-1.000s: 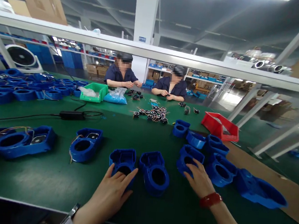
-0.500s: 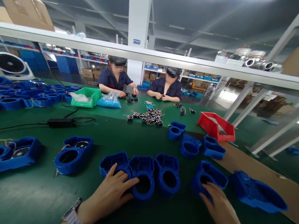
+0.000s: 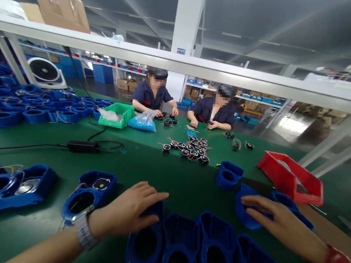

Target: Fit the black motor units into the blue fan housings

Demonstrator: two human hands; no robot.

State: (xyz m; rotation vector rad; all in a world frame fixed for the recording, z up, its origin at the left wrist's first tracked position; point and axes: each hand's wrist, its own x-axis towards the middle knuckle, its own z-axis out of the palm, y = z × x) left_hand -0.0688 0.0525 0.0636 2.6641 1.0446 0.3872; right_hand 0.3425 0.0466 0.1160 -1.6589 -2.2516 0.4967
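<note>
Several blue plastic housings stand in a close row at the bottom of the view. My left hand point(image 3: 134, 208) is over the top end of the leftmost housing point(image 3: 144, 249), its fingers stretched and the thumb apart. Whether it presses on that part I cannot tell. Beside it are a second housing point(image 3: 195, 255), a third housing point(image 3: 232, 246) and one at the right end point(image 3: 261, 257), partly cut off. Farther right, my right hand point(image 3: 274, 217) reaches over another blue housing point(image 3: 246, 206), fingers extended across its top and partly hiding it.
Small black motors point(image 3: 192, 148) with wires lie mid-table. Behind them are a green bin point(image 3: 123, 117) and a bag of blue bits point(image 3: 143, 122); a red bin point(image 3: 290, 177) stands right. Wired housings point(image 3: 93, 194) sit left, near a black adapter point(image 3: 82, 147). Two people work opposite.
My right hand has left the housing it was on, which now stands against the row, and moved out to a farther one. My left hand's fingers have straightened. The view has shifted.
</note>
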